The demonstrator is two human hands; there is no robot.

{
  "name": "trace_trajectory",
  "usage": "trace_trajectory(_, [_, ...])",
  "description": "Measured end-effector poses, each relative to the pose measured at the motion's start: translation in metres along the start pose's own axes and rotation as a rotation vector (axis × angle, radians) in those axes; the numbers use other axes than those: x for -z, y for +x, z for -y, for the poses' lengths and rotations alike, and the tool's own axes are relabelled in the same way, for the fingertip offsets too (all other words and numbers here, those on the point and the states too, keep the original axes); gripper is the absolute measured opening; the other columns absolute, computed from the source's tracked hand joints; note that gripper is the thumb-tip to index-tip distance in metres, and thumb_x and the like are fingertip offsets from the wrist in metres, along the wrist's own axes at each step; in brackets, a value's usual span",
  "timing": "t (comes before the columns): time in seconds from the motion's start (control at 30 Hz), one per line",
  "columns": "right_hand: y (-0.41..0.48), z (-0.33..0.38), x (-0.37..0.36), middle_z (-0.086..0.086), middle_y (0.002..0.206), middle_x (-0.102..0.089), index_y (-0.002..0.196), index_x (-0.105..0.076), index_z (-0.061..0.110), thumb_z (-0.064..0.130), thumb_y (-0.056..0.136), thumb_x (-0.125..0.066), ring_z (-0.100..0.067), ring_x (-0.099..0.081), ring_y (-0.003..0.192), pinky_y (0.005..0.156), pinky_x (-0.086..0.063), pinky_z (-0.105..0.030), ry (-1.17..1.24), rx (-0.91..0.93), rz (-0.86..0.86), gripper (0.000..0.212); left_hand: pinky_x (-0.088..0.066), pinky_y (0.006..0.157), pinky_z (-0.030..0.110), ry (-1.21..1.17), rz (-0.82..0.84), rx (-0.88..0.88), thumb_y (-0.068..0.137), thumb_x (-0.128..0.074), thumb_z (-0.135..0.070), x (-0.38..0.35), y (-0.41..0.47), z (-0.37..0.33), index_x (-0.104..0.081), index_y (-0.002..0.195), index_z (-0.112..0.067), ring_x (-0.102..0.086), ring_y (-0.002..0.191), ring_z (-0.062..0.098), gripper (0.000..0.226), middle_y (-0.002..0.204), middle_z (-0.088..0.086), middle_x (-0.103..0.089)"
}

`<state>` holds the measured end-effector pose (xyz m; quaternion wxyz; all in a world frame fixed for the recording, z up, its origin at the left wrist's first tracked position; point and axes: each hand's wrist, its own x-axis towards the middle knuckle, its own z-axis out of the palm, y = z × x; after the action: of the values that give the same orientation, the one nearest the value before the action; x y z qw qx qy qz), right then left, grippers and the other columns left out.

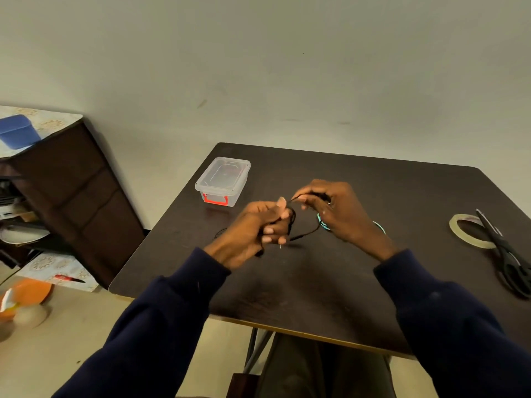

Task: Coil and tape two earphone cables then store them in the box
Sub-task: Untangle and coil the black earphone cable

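Observation:
Above the middle of the dark table point(330, 282) my left hand point(258, 228) grips loops of a black earphone cable point(306, 234) in curled fingers, thumb up. My right hand point(333, 208) pinches another stretch of the same black cable a little to the right. The cable sags between the two hands, its plug end hanging below the left hand. A light blue earphone cable point(323, 224) lies on the table, mostly hidden under my right hand. A clear plastic box point(222, 180) with its lid on and a red latch stands at the table's far left.
A roll of clear tape point(471, 229) lies at the table's right side with black scissors point(507, 254) resting across it. A dark cabinet point(66, 191) stands left of the table, with an orange object point(26, 294) on the floor beside it.

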<state>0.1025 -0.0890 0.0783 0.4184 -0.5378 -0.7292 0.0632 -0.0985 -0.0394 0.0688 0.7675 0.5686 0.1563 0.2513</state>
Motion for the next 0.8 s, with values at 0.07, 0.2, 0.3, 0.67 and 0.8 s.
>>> trace_trajectory(0.07, [-0.002, -0.006, -0.009, -0.004, 0.075, -0.068, 0.102, -0.074, 0.009, 0.013, 0.102, -0.057, -0.017, -0.061, 0.062, 0.057, -0.050, -0.034, 0.176, -0.100, 0.014, 0.018, -0.042, 0.055, 0.021, -0.215, 0.043, -0.020, 0.110, -0.034, -0.021, 0.007, -0.001, -0.011, -0.052, 0.081, -0.010, -0.030, 0.040, 0.003, 0.035, 0.050, -0.007, -0.036])
trace_trajectory(0.2, [-0.011, -0.006, -0.031, -0.008, 0.066, -0.058, 0.110, -0.066, 0.006, 0.014, 0.106, -0.047, -0.006, -0.045, 0.047, 0.046, -0.037, -0.019, 0.353, -0.204, 0.028, 0.021, -0.036, 0.056, 0.017, -0.528, 0.104, -0.029, 0.108, -0.031, -0.019, 0.017, 0.002, -0.034, -0.051, 0.085, -0.012, -0.032, 0.041, 0.004, 0.032, 0.051, -0.008, -0.040])
trace_trajectory(0.3, [-0.016, 0.002, -0.048, -0.005, 0.064, -0.049, 0.123, -0.061, 0.008, 0.017, 0.107, -0.045, -0.006, -0.037, 0.047, 0.043, -0.032, -0.018, 0.456, -0.292, 0.051, 0.024, -0.039, 0.061, 0.017, -0.669, 0.077, -0.079, 0.108, -0.029, -0.015, 0.022, 0.007, -0.044, -0.051, 0.086, -0.013, -0.033, 0.043, 0.006, 0.032, 0.054, -0.007, -0.042])
trace_trajectory(0.67, [-0.062, 0.029, -0.068, -0.008, 0.118, -0.061, 0.151, -0.031, 0.024, 0.025, 0.106, -0.042, -0.020, -0.055, 0.099, 0.087, -0.047, -0.037, -0.387, -0.110, 0.533, 0.046, -0.051, 0.104, 0.044, -0.685, -0.269, -0.304, 0.099, -0.049, -0.009, 0.050, 0.032, -0.049, -0.061, 0.094, -0.005, -0.072, 0.097, 0.031, 0.014, 0.093, 0.012, -0.073])
trace_trajectory(0.8, [-0.062, 0.044, -0.056, -0.012, 0.118, -0.061, 0.156, -0.023, 0.017, 0.026, 0.106, -0.042, -0.022, -0.055, 0.094, 0.086, -0.044, -0.035, -0.490, -0.057, 0.552, 0.055, -0.042, 0.113, 0.047, -0.493, -0.286, -0.328, 0.098, -0.048, -0.011, 0.056, 0.035, -0.034, -0.058, 0.096, -0.006, -0.065, 0.117, 0.039, 0.010, 0.106, 0.017, -0.074])
